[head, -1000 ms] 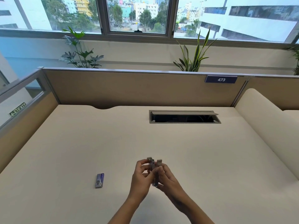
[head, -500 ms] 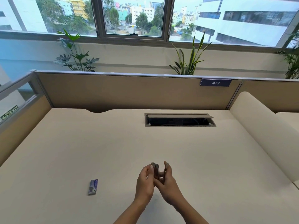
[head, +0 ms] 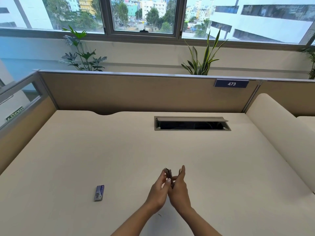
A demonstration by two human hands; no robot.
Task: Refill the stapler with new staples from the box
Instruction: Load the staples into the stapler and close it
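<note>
**Stapler between my two hands, staple box off to my left**

I hold the stapler (head: pixel 168 174) above the desk (head: pixel 221 167), close in front of me, standing nearly on end with its far tip leaning a little to the left. My left hand (head: pixel 157 191) grips it from the left: the fingers curl round the narrow metal body and the thumb lies across the side nearest me. My right hand (head: pixel 179 190) is against the stapler's right side, with the lower end of the stapler tucked at the base of the palm. Its fingers (head: pixel 182 172) point away from me, nearly straight and close together. Whether that thumb pinches the stapler I cannot tell, since the hand itself hides it. The stapler is too small in view for me to say whether its top is lifted or shut.

The staple box (head: pixel 99 192), small and bluish, lies flat on the desk well to the left of my hands, touched by neither, its long side running away from me.

Farther back, a cable hatch (head: pixel 191 123) is set into the desk with its flap raised. Behind it stands a brown partition (head: pixel 127 92) bearing a blue tag (head: pixel 231 83) that reads 473. Two potted plants (head: pixel 81 55) (head: pixel 202 57) rise behind the partition, under a wide window (head: pixel 143 14).
</note>
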